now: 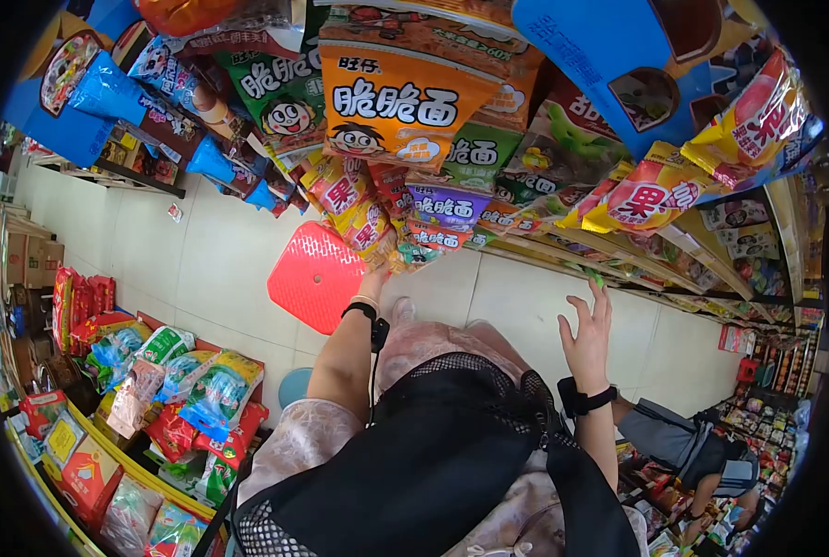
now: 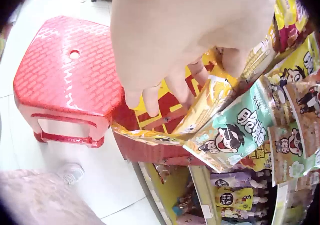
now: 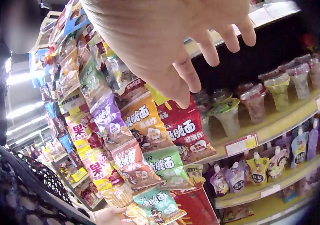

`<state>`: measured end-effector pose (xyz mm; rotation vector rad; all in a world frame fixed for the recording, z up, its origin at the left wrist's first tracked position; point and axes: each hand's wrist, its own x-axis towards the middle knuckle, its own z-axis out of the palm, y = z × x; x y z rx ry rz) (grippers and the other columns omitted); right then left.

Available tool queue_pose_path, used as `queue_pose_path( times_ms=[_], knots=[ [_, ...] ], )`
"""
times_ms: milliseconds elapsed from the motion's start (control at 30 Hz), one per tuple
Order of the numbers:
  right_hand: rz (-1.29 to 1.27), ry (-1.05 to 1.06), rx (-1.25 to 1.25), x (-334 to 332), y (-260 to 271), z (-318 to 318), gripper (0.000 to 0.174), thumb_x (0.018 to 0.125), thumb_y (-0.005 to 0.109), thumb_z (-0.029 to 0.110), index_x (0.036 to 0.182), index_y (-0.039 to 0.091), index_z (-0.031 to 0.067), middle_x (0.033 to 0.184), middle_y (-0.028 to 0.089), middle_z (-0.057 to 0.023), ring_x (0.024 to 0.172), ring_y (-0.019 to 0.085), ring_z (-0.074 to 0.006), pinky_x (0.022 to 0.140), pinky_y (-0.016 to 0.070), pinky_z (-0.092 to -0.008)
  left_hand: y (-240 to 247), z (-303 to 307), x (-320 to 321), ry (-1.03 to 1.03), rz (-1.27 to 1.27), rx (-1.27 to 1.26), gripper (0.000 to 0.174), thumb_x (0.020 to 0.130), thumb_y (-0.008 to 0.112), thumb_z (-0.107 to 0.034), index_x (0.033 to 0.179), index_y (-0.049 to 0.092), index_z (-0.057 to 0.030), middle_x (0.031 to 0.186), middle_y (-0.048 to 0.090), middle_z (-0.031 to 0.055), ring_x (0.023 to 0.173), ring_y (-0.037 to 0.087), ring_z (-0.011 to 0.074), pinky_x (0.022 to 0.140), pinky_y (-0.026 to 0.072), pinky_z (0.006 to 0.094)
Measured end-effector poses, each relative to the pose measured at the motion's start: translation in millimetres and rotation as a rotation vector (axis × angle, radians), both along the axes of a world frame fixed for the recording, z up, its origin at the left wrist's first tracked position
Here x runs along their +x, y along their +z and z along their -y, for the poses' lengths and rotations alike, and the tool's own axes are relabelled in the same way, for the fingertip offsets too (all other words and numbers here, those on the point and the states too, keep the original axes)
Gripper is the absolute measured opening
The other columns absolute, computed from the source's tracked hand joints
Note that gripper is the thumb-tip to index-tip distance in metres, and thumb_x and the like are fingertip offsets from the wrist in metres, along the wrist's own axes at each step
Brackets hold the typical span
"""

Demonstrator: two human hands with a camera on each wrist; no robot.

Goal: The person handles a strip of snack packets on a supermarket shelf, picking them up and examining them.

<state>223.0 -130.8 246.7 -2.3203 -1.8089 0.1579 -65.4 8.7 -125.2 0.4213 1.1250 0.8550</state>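
My left hand (image 1: pixel 374 283) is at the bottom of a hanging cluster of snack bags. In the left wrist view its thumb and fingers (image 2: pixel 176 85) are around a yellow snack bag (image 2: pixel 207 107), with one fingertip hidden behind it. A teal noodle-snack bag (image 2: pixel 235 130) hangs right beside it. My right hand (image 1: pixel 589 339) is raised on the other side, fingers spread and holding nothing. In the right wrist view that hand (image 3: pixel 170 40) overlaps a red noodle-snack bag (image 3: pixel 185 130) and the shelf behind.
Below the hanging bags stands a red plastic stool (image 1: pixel 317 278). Shelves with jelly cups (image 3: pixel 252 102) and drink pouches (image 3: pixel 257 167) line the right side. Bagged goods (image 1: pixel 224 390) fill a display at left. Another person (image 1: pixel 688 446) is at the lower right.
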Motion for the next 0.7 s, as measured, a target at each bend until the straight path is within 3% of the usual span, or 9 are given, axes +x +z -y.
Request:
queue_pose_path(
  times_ms=[100,133,200,333,400,533,600,633,700],
  knots=[
    [-0.004,-0.004,0.006,-2.5,-2.6,3.7,0.029,0.076,0.066,0.007,0.103,0.057,0.0044,0.137,0.033,-0.0171,0.128,0.027,-0.0432,0.102,0.0305,-0.0494,-0.6,13.9,-6.1,-0.078,0.003,-0.226,0.039,0.084,0.062,-0.02,0.119,0.051,-0.0088,0.112,0.059,0.0048,0.1,0.058,0.0205,0.087,0.0433,0.0317],
    [-0.006,-0.004,0.005,-3.3,-3.7,5.1,0.029,0.076,0.066,0.007,0.103,0.057,0.0045,0.137,0.033,-0.017,0.128,0.027,-0.0431,0.102,0.0306,-0.0493,12.6,19.7,-7.2,-0.081,-0.002,-0.225,0.039,0.084,0.062,-0.02,0.119,0.051,-0.0088,0.112,0.059,0.0048,0.1,0.058,0.0205,0.087,0.0433,0.0317],
    [-0.012,-0.003,0.006,-4.8,-6.0,7.7,0.029,0.076,0.066,0.007,0.103,0.057,0.0045,0.137,0.033,-0.0168,0.128,0.027,-0.043,0.102,0.0308,-0.0492,38.5,33.5,-8.1,-0.279,-0.037,-0.111,0.04,0.082,0.064,-0.028,0.115,0.053,-0.0094,0.108,0.061,0.0029,0.093,0.059,0.018,0.081,0.0431,0.0314],
    [-0.05,0.023,0.002,-8.6,-11.1,13.4,0.029,0.076,0.065,0.007,0.103,0.057,0.0043,0.137,0.034,-0.017,0.128,0.027,-0.0424,0.102,0.0309,-0.0485,32.6,46.7,-13.5,-0.275,-0.088,-0.187,0.038,0.081,0.064,-0.031,0.111,0.054,-0.0098,0.104,0.062,0.0025,0.088,0.06,0.0159,0.074,0.0429,0.0296],
    [-0.063,0.045,-0.001,-8.7,-12.3,16.3,0.029,0.076,0.065,0.007,0.103,0.057,0.0042,0.136,0.034,-0.0171,0.128,0.027,-0.0422,0.102,0.0308,-0.0484,24.0,46.3,-17.9,-0.166,0.193,-0.282,0.036,0.084,0.061,-0.027,0.114,0.053,-0.0089,0.108,0.062,0.0048,0.094,0.06,0.0182,0.08,0.0448,0.035],
    [-0.1,0.133,0.011,-4.5,-16.7,25.0,0.029,0.076,0.066,0.008,0.103,0.057,0.0046,0.135,0.035,-0.0172,0.128,0.028,-0.0418,0.102,0.0309,-0.0479,48.7,59.5,-22.9,0.042,0.455,-0.357,0.037,0.086,0.058,-0.02,0.119,0.051,-0.0073,0.111,0.062,0.0068,0.101,0.059,0.0202,0.088,0.0447,0.037],
    [-0.111,0.166,0.022,-1.4,-17.4,29.0,0.029,0.075,0.066,0.008,0.103,0.058,0.0048,0.135,0.036,-0.0172,0.127,0.029,-0.0417,0.102,0.0311,-0.0476,82.3,71.2,-20.3,-0.014,0.112,-0.108,0.038,0.086,0.058,-0.015,0.122,0.05,-0.0047,0.112,0.061,0.0074,0.105,0.058,0.02,0.093,0.043,0.0364],
    [-0.107,0.189,0.03,0.3,-17.1,32.0,0.029,0.075,0.066,0.008,0.102,0.058,0.005,0.134,0.036,-0.0171,0.127,0.029,-0.0416,0.102,0.0313,-0.0474,79.8,78.6,-21.9,-0.008,0.108,-0.099,0.038,0.086,0.058,-0.015,0.122,0.05,-0.0047,0.112,0.061,0.0074,0.105,0.058,0.02,0.093,0.043,0.0364],
    [-0.109,0.209,0.036,1.8,-16.8,41.1,0.028,0.075,0.066,0.009,0.102,0.059,0.0052,0.134,0.037,-0.017,0.127,0.03,-0.0416,0.101,0.0316,-0.0471,74.0,97.8,-27.0,-0.204,-0.151,0.134,0.037,0.085,0.06,-0.011,0.12,0.052,-0.0043,0.111,0.062,0.0064,0.101,0.059,0.019,0.09,0.0452,0.0331]
  ],
)
